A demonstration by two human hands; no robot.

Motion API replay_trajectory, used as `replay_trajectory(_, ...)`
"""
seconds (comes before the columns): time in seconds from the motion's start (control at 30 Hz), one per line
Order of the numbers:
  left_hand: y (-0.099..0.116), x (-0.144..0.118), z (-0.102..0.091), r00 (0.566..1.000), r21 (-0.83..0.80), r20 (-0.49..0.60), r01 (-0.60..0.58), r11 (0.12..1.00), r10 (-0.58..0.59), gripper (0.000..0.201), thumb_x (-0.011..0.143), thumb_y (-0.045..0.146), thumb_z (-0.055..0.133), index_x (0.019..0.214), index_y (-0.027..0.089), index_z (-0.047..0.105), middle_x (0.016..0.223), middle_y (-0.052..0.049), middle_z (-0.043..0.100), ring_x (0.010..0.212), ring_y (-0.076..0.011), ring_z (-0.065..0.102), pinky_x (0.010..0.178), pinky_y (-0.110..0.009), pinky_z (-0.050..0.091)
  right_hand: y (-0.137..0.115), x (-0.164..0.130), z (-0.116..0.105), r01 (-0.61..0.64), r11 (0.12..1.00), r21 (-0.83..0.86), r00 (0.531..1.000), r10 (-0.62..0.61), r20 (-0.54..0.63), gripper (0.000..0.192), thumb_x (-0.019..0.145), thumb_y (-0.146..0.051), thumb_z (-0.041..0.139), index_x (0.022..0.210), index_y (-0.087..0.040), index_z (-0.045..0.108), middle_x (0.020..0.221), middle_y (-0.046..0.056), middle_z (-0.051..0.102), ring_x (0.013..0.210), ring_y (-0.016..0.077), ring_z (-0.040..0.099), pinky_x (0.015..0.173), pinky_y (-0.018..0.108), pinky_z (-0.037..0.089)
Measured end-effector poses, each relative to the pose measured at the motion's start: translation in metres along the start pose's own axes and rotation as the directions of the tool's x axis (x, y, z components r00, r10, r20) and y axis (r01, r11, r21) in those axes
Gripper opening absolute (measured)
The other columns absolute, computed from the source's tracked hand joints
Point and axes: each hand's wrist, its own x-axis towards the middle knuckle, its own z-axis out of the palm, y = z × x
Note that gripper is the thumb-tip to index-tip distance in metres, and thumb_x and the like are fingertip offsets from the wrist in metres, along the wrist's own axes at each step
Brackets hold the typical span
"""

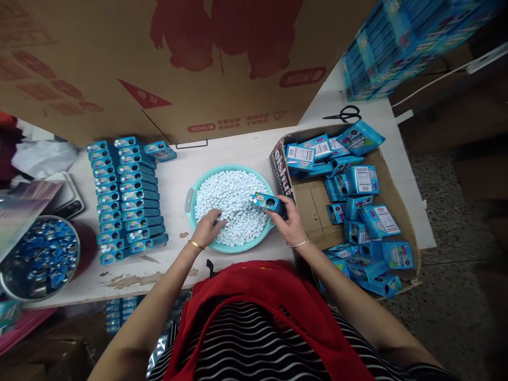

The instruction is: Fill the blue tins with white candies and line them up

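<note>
A round turquoise basin (pixel 189 211) holds a heap of small pale-blue candies (pixel 232 190). My left hand (pixel 206 228) reaches into the left side of the heap. Its thumb and forefinger are apart, and the other fingertips are partly hidden among the candies. Over the basin's right edge, my right hand (pixel 290 221) grips a small blue candy box (pixel 266 201). The box is tilted, with a dark round hole showing in its end and a few pale candies by its far tip.
On the left stand two rows of blue boxes (pixel 138 196), beside a metal bowl of blue caps (pixel 47 254). At right, an open carton (pixel 309 206) contains more blue boxes. Black scissors (pixel 345 114) lie behind it. A large cardboard box (pixel 238 95) blocks the back.
</note>
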Motion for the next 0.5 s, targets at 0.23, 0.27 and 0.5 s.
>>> replay_trajectory(0.23, 0.039, -0.016, -0.072, 0.982, -0.007, -0.002, -0.19, 0.982, 0.19, 0.025, 0.092, 0.038, 0.047, 0.106, 0.019, 0.053, 0.095, -0.006, 0.061, 0.086, -0.0178, 0.059, 0.078, -0.031, 0.047, -0.015, 0.006, 0.001, 0.145, 0.985, -0.094, 0.986, -0.137, 0.093, 0.035, 0.087, -0.024, 0.054, 0.122, -0.025, 0.052, 0.114, 0.009, 0.06, 0.109, 0.0262, 0.056, 0.1, 0.048, 0.044)
replay_trajectory(0.27, 0.047, -0.016, -0.081, 0.977, 0.028, 0.029, -0.211, 0.977, 0.21, 0.025, 0.092, 0.038, 0.047, 0.107, 0.019, 0.054, 0.095, -0.006, 0.062, 0.087, -0.0182, 0.059, 0.079, -0.032, 0.048, -0.017, 0.007, 0.003, 0.175, 0.979, -0.1, 0.98, -0.164, 0.113, 0.037, 0.087, -0.023, 0.053, 0.124, -0.025, 0.051, 0.115, 0.009, 0.06, 0.111, 0.0263, 0.056, 0.103, 0.05, 0.042)
replay_trajectory(0.5, 0.116, -0.011, -0.118, 0.957, 0.486, 0.248, -0.255, 0.836, 0.147, 0.017, 0.09, 0.026, 0.045, 0.101, 0.018, 0.056, 0.097, -0.009, 0.063, 0.088, -0.024, 0.061, 0.072, -0.035, 0.05, -0.027, 0.004, 0.017, 0.315, 0.943, -0.107, 0.938, -0.292, 0.186, 0.041, 0.086, -0.015, 0.049, 0.126, -0.025, 0.049, 0.116, 0.009, 0.061, 0.111, 0.0258, 0.056, 0.109, 0.055, 0.037)
